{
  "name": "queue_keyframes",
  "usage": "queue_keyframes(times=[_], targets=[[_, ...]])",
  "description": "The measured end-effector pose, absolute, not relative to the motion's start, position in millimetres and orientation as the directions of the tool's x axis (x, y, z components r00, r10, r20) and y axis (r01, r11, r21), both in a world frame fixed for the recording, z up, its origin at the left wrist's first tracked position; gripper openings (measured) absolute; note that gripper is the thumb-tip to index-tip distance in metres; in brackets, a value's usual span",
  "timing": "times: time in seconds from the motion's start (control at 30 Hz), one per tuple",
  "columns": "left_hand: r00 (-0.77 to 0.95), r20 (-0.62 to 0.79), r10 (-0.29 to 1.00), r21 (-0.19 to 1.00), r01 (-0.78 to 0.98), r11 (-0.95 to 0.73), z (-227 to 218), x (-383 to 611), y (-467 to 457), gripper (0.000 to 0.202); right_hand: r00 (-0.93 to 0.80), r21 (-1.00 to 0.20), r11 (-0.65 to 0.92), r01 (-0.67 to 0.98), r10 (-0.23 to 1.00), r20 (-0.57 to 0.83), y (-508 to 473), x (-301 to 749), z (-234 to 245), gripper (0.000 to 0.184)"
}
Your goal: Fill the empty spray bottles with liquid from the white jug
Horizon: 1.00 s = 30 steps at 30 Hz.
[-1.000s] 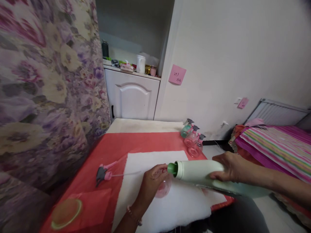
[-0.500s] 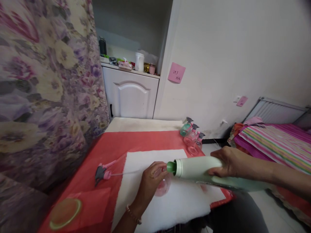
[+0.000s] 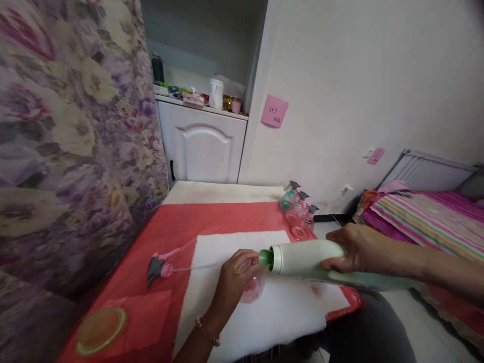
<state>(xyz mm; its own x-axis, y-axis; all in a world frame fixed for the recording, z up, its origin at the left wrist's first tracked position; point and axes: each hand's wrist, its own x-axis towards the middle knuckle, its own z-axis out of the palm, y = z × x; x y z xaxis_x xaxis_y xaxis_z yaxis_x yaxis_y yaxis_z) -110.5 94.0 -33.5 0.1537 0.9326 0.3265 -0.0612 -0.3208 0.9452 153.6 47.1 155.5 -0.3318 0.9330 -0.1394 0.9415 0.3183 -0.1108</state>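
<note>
My right hand [image 3: 353, 248] grips a large pale green bottle [image 3: 302, 258] held on its side, its green spout [image 3: 265, 257] pointing left. My left hand [image 3: 234, 282] is wrapped round a small clear pink bottle [image 3: 254, 287] that stands on the white cloth [image 3: 264, 312]; the spout sits right over the small bottle's mouth. A pink and grey spray trigger head [image 3: 159, 266] with its thin tube lies on the red table cover [image 3: 159, 232], to the left of my left hand.
Three small spray bottles [image 3: 298, 214] stand at the table's far right edge. A round green lid [image 3: 100, 330] lies under red film at front left. A floral curtain [image 3: 68, 141] hangs on the left. A white cabinet [image 3: 202, 146] stands behind, a striped bed [image 3: 427, 217] on the right.
Both hands and the two bottles stay in nearly the same pose; the big bottle has risen slightly and the view has shifted a little.
</note>
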Motion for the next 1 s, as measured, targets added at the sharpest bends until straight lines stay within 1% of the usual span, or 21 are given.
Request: queue_keyframes(times=[0.23,0.43,0.73,1.0], targets=[[0.168,0.340,0.925,0.940,-0.066,-0.333,-34.3,-110.8,94.9,0.013,-0.315,-0.065,0.309,0.949,0.932,-0.179,45.1,145.7,164.9,0.040],[0.179,0.364,0.914,0.931,-0.035,-0.364,-39.7,-110.8,97.1,0.013,-0.295,-0.079,0.285,0.955,0.935,-0.196,44.1,142.0,168.8,0.037],[0.183,0.357,0.916,0.934,-0.031,-0.357,-36.4,-112.3,95.2,0.013,-0.299,-0.110,0.281,0.953,0.929,-0.219,42.9,143.0,170.1,0.036],[0.180,0.350,0.919,0.936,-0.027,-0.351,-36.8,-111.5,95.8,0.013,-0.292,-0.102,0.276,0.956,0.931,-0.218,41.9,144.5,170.2,0.041]])
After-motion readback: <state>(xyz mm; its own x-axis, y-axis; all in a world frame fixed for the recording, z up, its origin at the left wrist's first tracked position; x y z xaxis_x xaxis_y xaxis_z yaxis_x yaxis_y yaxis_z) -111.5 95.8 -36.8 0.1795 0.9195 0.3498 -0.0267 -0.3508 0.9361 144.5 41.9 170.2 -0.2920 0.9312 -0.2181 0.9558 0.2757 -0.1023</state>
